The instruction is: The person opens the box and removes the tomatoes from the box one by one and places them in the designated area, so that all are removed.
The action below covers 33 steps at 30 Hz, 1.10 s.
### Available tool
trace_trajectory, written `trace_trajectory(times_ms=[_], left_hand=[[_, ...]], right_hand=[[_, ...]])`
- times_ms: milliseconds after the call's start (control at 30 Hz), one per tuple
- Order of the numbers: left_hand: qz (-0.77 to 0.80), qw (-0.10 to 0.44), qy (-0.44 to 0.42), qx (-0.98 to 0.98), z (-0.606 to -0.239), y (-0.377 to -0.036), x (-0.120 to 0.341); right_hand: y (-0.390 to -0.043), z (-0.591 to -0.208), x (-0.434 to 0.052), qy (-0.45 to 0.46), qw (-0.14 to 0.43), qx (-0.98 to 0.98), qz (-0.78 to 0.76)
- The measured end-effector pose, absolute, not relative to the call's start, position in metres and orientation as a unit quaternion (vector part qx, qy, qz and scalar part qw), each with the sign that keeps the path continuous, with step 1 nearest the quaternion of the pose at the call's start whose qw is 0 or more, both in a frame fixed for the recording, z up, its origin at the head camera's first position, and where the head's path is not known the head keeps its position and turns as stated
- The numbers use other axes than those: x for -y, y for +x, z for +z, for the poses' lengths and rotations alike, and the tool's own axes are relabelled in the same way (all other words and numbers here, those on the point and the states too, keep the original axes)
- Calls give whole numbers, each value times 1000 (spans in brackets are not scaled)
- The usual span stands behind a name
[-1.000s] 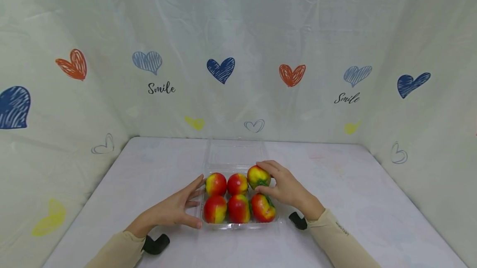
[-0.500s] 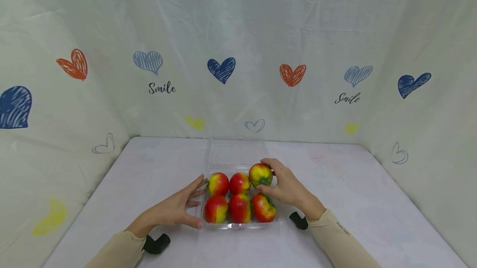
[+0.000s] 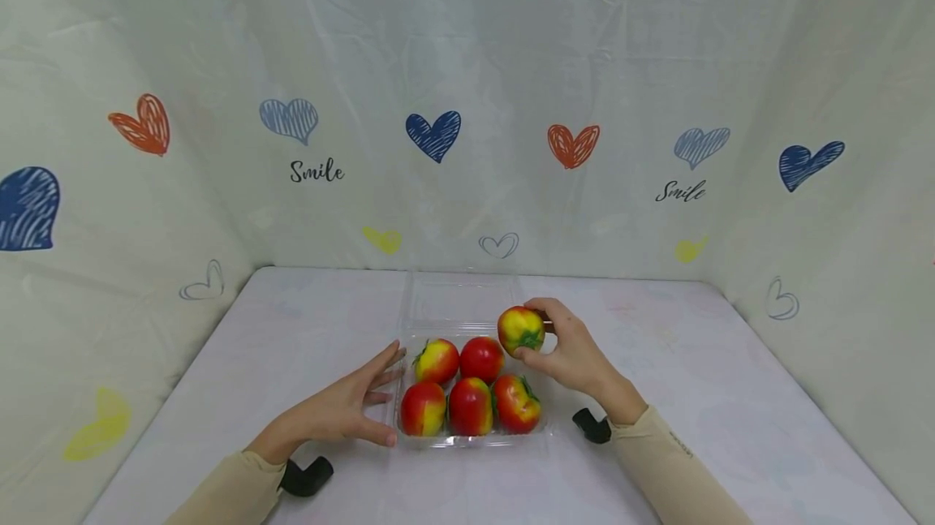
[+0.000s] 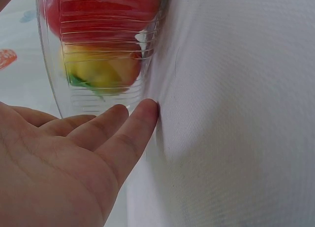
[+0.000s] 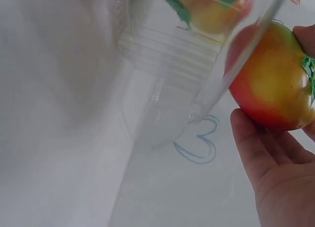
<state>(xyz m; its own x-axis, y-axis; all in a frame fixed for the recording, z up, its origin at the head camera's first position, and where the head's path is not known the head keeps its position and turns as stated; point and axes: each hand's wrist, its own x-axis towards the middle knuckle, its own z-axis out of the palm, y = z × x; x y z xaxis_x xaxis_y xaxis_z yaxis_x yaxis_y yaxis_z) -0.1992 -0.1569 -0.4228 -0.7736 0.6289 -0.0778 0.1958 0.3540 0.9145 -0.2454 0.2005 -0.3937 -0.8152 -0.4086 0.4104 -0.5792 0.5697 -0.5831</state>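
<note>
Clear plastic forms the tray (image 3: 409, 436) sitting low in the middle of the head view on the white bench (image 3: 694, 379), with five red-and-yellow fruits (image 3: 470, 406) inside it. At the tray's upper right corner the right hand (image 3: 570, 350) is raised above the rim, wrist bent, fingers and thumb curled round a sixth fruit (image 3: 521, 329) held clear of the tray. On the tray's left, the left hand (image 3: 343, 407) lies flat with straight, spread fingers (image 4: 130, 133) whose tips touch the ribbed wall, holding nothing.
</note>
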Motion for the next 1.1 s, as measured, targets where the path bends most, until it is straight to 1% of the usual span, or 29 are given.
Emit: trace_trajectory(times_ms=[467, 767, 1100], left_hand=[[495, 215, 247, -805, -422, -198, 155], [494, 217, 249, -804, -421, -197, 155], [498, 220, 248, -801, -421, -197, 155]], right_hand=[[-254, -384, -221, 192, 127, 889, 396], [-272, -393, -246, 129, 99, 891, 424], [-281, -403, -261, 100, 88, 900, 414]])
